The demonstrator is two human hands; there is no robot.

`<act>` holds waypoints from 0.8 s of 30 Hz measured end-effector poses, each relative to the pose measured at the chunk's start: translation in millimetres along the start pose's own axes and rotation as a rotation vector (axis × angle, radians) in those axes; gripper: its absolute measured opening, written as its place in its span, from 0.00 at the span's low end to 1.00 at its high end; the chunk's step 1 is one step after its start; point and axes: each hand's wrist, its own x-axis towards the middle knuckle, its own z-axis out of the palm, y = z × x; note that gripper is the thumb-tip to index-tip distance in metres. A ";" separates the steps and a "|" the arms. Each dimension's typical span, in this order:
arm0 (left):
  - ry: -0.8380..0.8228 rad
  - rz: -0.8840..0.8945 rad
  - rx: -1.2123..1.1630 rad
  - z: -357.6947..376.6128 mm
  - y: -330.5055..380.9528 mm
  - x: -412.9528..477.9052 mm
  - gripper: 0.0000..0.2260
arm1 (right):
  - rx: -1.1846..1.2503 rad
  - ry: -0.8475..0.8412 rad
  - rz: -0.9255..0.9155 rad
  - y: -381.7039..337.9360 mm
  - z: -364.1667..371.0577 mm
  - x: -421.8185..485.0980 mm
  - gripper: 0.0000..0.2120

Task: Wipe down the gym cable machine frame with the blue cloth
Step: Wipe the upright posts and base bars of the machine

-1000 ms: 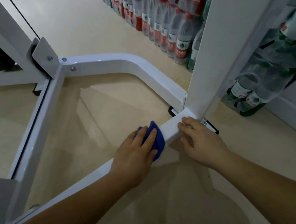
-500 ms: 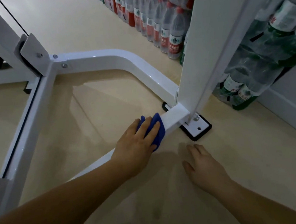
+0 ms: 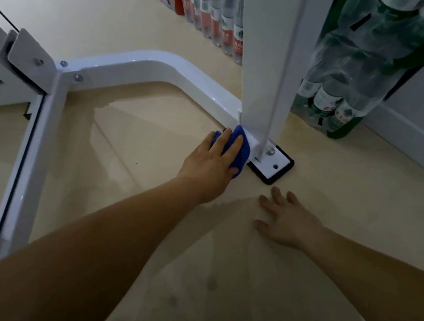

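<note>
Wiping stroke arriving at a corner joint of the cable machine frame [image 3: 143,68]: over the last second the left hand [image 3: 213,160] has been sliding the blue cloth [image 3: 238,147] along the low rail, and is now pressing it onto the rail's end, touching the upright post [image 3: 272,49] at 9 o'clock of its base. Its fingers [image 3: 230,142] are lying straight and slightly apart over the cloth, pushing rather than clamping. The right hand [image 3: 288,220], resting on that rail end a second ago, is now lying flat on the floor [image 3: 353,197] at 6 o'clock of the foot plate [image 3: 275,166], fingers apart, holding nothing. This rail is probably nearing completion; the post and curved bar are likely remaining. Frame: glossy white square tube, bolted. Cloth: soft folded pad. Plate: flat, black-edged. Floor: smooth beige. Clear plastic bottles [image 3: 216,16] are standing at 12 to 2 o'clock.
</note>
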 end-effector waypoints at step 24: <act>-0.171 -0.459 -0.050 8.0 -24.2 -169.8 0.32 | 0.151 0.105 -0.311 -66.5 6.4 -50.1 0.29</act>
